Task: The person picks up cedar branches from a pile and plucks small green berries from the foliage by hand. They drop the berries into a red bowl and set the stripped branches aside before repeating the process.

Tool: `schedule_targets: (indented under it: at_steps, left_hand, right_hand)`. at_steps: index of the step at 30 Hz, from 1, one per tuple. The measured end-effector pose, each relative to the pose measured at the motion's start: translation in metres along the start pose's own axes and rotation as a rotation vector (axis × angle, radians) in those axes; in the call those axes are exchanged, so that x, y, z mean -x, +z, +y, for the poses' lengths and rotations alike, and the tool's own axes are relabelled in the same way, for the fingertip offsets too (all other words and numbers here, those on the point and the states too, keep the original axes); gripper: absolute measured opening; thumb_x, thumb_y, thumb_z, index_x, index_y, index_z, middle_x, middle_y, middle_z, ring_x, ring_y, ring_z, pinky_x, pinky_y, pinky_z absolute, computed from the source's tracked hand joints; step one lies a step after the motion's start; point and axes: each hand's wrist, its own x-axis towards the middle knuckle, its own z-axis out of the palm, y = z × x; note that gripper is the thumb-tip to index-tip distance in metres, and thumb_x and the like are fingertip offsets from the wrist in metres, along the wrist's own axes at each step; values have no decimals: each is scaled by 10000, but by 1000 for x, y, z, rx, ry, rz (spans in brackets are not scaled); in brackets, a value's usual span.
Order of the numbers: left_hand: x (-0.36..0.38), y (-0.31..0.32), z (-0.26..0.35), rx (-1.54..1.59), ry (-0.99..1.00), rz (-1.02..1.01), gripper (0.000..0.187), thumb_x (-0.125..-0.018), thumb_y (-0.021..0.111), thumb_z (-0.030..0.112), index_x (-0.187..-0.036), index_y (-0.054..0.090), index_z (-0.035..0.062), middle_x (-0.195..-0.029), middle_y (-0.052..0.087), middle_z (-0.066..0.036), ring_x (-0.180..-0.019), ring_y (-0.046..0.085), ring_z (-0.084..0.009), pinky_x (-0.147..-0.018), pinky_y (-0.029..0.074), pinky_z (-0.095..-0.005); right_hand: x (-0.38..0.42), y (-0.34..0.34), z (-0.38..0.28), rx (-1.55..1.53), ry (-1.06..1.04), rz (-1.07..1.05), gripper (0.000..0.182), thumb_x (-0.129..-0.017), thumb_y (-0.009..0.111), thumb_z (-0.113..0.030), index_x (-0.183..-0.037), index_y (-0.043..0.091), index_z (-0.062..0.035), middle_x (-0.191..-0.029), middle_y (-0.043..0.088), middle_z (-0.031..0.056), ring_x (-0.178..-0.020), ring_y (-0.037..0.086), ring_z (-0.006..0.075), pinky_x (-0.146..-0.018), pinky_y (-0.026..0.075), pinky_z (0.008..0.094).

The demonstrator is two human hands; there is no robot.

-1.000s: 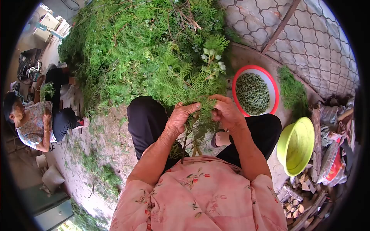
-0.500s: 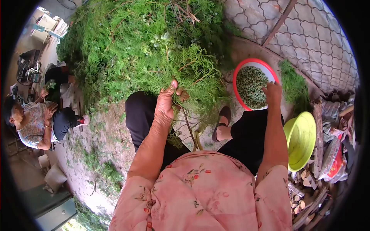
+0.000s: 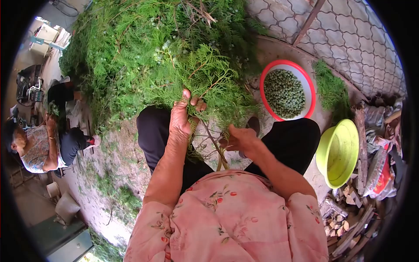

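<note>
My left hand (image 3: 184,114) is closed around a leafy green conifer branch (image 3: 209,81), thumb up. The branch's feathery sprays fan out past my fist, and its bare woody stem runs back toward my lap. Beside that stem, over the gap between my knees, is my right hand (image 3: 241,139). Its thumb and fingers are apart and slightly bent, with nothing visible in them. To the right of my knees a white basin with a red rim (image 3: 311,87) holds a heap of small round green cones (image 3: 284,94).
A large pile of cut branches (image 3: 118,56) lies ahead. A yellow-green basin (image 3: 321,157) stands at right, near split firewood (image 3: 345,222) and bags. Wire mesh (image 3: 345,43) borders the far right. Another person (image 3: 41,146) sits at left, holding a sprig.
My right hand has left the cones in the red-rimmed basin and come left to the branch stem. My left hand keeps its hold on the branch. The view has shifted slightly.
</note>
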Motion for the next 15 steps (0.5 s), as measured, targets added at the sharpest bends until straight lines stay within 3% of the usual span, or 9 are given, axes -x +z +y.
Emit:
schedule_targets:
  at_steps: [1,2,4,7,8,9,11,13,15]
  left_hand:
    - [1,0,-1,-12,2,18,268,-829,623,320,-757,436,143,-631,389,8,-579,373,-154,-639,348,-319]
    - [1,0,-1,-22,6,33,262,-825,629,321,-769,445,143,-640,403,9,-590,392,-154,-640,355,-324]
    - [4,5,0,-103,1,137,265,-816,638,331,-779,456,143,-657,425,9,-604,409,-151,-629,366,-325]
    - [6,8,-3,-171,30,294,242,-803,666,309,-854,515,126,-753,524,-7,-685,489,-164,-615,425,-335]
    - [4,11,-5,-247,80,416,225,-808,666,276,-894,533,115,-790,552,-19,-708,518,-179,-617,447,-338]
    - [4,15,-7,-320,130,541,216,-812,666,242,-933,552,104,-826,579,-32,-732,548,-195,-620,468,-341]
    - [-2,-4,-11,-260,95,471,209,-824,647,169,-976,559,56,-880,609,-62,-760,587,-223,-650,489,-354]
    - [-6,-14,-15,-309,35,300,332,-818,643,140,-1049,463,-16,-917,595,-114,-781,595,-227,-655,506,-335]
    - [-6,-19,-21,-332,9,324,264,-820,625,121,-991,508,-44,-907,595,-123,-758,598,-217,-650,504,-335]
  right_hand:
    - [1,10,2,-302,-13,-7,210,-844,616,-179,-924,561,8,-817,624,153,-715,632,252,-654,516,369]
    - [-2,15,3,-300,-17,-6,210,-844,616,-179,-924,561,8,-817,624,153,-715,632,252,-654,516,369]
    - [-9,22,3,-467,-304,-76,244,-849,607,-169,-990,527,14,-872,617,150,-701,634,250,-652,527,383]
    - [0,29,-6,-299,-470,72,211,-857,591,-144,-983,529,13,-865,615,147,-665,627,228,-621,527,348]
    - [7,35,-10,-279,-535,106,167,-876,538,-102,-962,538,42,-813,604,121,-619,619,197,-537,521,301]
    - [9,35,-11,-272,-540,106,167,-876,538,-102,-962,538,42,-813,604,121,-619,619,197,-537,521,301]
    - [12,36,-11,-130,-667,161,156,-881,537,-115,-915,563,35,-752,592,92,-589,598,160,-498,501,280]
    - [8,33,-10,-115,-684,188,152,-881,540,-118,-897,572,29,-725,582,78,-580,591,146,-487,488,269]
    - [6,33,-10,-101,-699,211,150,-882,542,-122,-879,581,24,-699,573,63,-572,584,132,-477,475,258]
